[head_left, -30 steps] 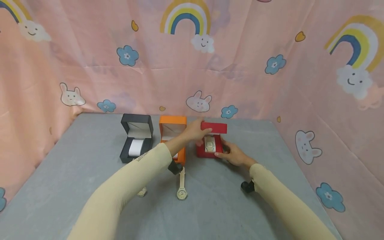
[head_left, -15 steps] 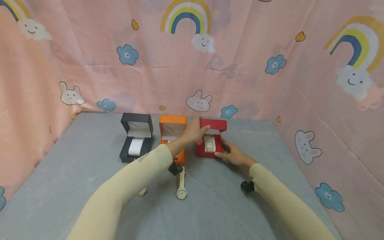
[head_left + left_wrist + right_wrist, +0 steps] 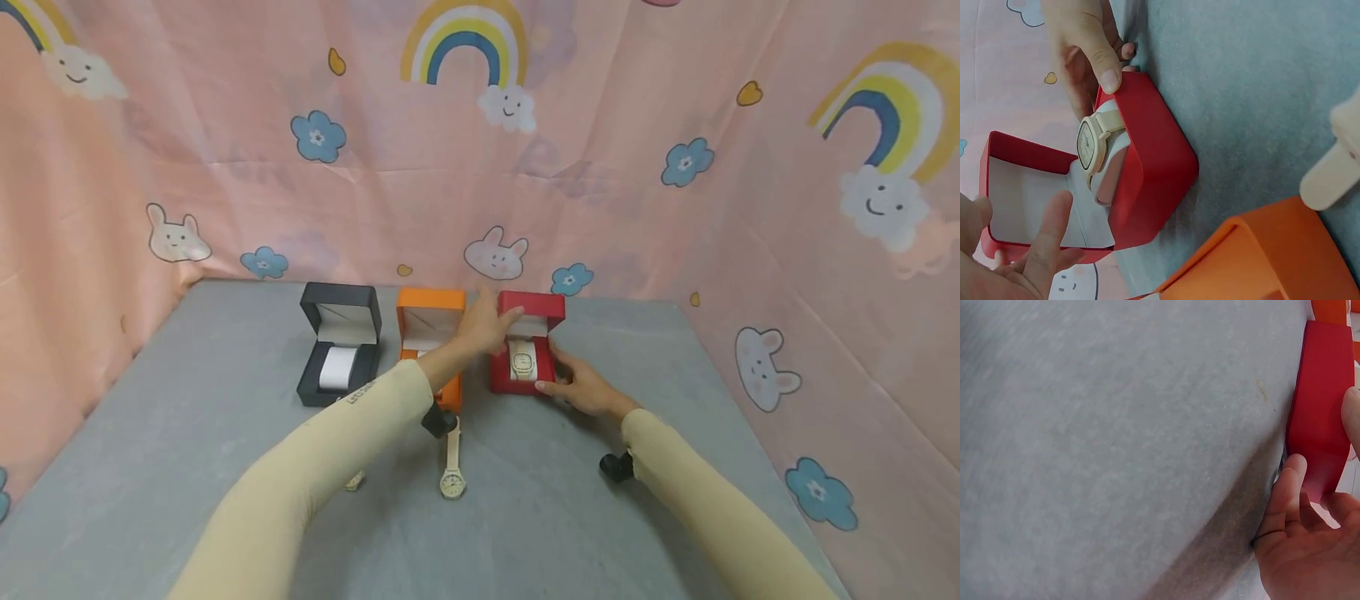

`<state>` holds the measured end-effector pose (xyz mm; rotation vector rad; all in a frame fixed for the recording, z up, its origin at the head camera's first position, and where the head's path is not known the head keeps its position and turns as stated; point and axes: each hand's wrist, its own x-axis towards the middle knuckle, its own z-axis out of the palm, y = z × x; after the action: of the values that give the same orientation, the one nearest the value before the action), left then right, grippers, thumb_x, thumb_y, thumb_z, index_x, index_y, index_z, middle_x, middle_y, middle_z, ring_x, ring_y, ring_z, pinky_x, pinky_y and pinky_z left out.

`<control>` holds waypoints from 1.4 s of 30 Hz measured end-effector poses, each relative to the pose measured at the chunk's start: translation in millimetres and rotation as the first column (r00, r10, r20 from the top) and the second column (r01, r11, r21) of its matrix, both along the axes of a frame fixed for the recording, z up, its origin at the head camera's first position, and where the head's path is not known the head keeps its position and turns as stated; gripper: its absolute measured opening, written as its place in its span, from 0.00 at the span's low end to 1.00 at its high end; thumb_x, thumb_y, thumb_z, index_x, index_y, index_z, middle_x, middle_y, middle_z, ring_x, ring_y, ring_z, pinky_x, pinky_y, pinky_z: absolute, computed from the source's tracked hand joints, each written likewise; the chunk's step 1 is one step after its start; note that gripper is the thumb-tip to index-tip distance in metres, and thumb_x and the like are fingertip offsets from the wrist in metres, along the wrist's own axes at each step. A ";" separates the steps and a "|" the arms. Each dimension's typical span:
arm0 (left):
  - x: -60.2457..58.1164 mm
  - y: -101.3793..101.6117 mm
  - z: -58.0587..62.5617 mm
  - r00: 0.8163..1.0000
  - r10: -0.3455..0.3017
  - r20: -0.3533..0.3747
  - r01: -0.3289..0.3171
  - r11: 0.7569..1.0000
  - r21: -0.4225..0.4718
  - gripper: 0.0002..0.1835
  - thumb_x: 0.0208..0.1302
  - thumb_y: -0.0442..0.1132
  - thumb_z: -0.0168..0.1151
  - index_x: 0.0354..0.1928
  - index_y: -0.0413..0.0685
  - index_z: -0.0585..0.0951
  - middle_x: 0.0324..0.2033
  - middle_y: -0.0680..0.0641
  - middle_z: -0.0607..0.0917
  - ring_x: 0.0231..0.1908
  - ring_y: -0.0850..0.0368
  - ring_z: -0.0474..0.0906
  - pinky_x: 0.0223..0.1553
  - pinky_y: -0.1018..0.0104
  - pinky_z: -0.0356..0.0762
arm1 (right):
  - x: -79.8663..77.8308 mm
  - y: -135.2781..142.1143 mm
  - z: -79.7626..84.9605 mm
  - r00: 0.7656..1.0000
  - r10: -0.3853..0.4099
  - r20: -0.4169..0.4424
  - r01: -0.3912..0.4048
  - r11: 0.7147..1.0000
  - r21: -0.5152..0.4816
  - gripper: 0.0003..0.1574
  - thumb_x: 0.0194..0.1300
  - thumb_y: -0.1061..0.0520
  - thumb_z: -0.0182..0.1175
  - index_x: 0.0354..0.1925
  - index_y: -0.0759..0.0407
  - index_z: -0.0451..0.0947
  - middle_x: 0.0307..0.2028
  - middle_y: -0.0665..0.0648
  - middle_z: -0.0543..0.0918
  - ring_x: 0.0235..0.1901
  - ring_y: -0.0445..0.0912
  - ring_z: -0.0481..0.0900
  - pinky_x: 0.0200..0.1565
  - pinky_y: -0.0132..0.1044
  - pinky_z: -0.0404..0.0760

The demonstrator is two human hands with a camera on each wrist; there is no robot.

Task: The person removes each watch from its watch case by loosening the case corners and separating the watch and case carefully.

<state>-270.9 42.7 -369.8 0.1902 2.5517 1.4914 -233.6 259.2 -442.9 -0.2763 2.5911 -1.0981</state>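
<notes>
An open red watch box [image 3: 513,387] stands right of centre, its lid [image 3: 531,303] tilted back. Inside, a cream wristwatch [image 3: 1090,145] sits around a white cushion [image 3: 1112,178]. My right hand [image 3: 587,387] grips the box's right side, thumb on the front rim, as the right wrist view also shows. By the lid's left edge is my left hand [image 3: 480,327], its fingers spread and apparently holding nothing; in the left wrist view one finger extends in front of the lid's pale lining. Whether it touches the lid is hard to tell.
Left of the red box stands an open orange watch box [image 3: 431,300], partly behind my left forearm. Further left is an open black watch box [image 3: 341,300] with a white cushion. A cream watch [image 3: 453,483] lies in front; another watch [image 3: 355,481] is mostly hidden by the sleeve.
The red box's lid has swung up and back, opening wider. My left hand has shifted slightly left, off the lid's front. My right hand has stayed on the box.
</notes>
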 end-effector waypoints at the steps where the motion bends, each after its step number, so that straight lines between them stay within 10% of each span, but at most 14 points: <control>1: 0.7 -1.4 0.1 1.000 -0.015 -0.004 0.015 1.000 -0.008 0.30 0.73 0.50 0.60 0.66 0.43 0.60 0.31 0.44 0.78 0.18 0.56 0.78 0.23 0.70 0.78 | -0.5 -0.1 -0.6 1.000 0.000 0.000 0.000 1.000 0.001 0.59 0.70 0.43 0.63 0.81 0.57 0.38 0.76 0.69 0.59 0.55 0.57 0.73 0.41 0.35 0.82; 11: 4.7 -9.6 -2.9 0.994 -0.101 -0.050 0.101 0.995 0.011 0.16 0.76 0.48 0.56 0.51 0.47 0.65 0.33 0.44 0.77 0.22 0.54 0.82 0.24 0.69 0.80 | -1.8 0.6 -3.0 1.000 -0.003 0.007 0.003 1.000 -0.010 0.60 0.70 0.44 0.63 0.81 0.56 0.37 0.76 0.68 0.59 0.55 0.56 0.73 0.40 0.35 0.81; 16: 9.6 -11.7 -2.4 0.984 -0.147 -0.096 0.147 0.989 -0.001 0.20 0.75 0.46 0.57 0.62 0.53 0.65 0.46 0.40 0.81 0.31 0.50 0.82 0.30 0.65 0.79 | -1.3 1.5 -1.6 1.000 0.010 0.003 -0.010 1.000 -0.021 0.59 0.71 0.45 0.63 0.81 0.57 0.37 0.76 0.69 0.59 0.51 0.55 0.75 0.38 0.36 0.81; 22: 13.8 -14.4 -2.8 0.966 -0.225 -0.129 0.217 0.973 -0.074 0.33 0.72 0.46 0.59 0.75 0.64 0.60 0.71 0.47 0.71 0.59 0.45 0.75 0.60 0.48 0.77 | 0.0 2.0 0.1 1.000 0.020 0.007 -0.020 0.999 -0.028 0.59 0.71 0.45 0.63 0.81 0.57 0.36 0.76 0.70 0.59 0.50 0.55 0.76 0.39 0.36 0.80; 31: 5.0 -14.0 2.9 0.959 -0.272 -0.082 0.261 0.958 -0.120 0.41 0.73 0.47 0.59 0.81 0.71 0.50 0.79 0.47 0.60 0.74 0.43 0.62 0.72 0.38 0.63 | -1.6 2.0 0.9 0.999 0.034 0.012 -0.034 0.999 -0.033 0.58 0.72 0.46 0.62 0.81 0.56 0.35 0.75 0.69 0.59 0.50 0.55 0.77 0.39 0.37 0.80; 42: -6.0 -7.2 10.0 0.955 -0.297 -0.017 0.295 0.952 -0.078 0.44 0.75 0.44 0.57 0.82 0.65 0.42 0.76 0.39 0.61 0.42 0.38 0.83 0.45 0.57 0.83 | -1.8 1.3 0.0 0.999 0.006 0.045 -0.005 1.000 -0.026 0.59 0.71 0.45 0.62 0.82 0.53 0.35 0.77 0.68 0.55 0.59 0.59 0.71 0.44 0.36 0.81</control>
<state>-276.9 35.5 -359.8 0.5609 2.4596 1.2866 -235.4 260.5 -442.9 -0.2617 2.5364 -1.1243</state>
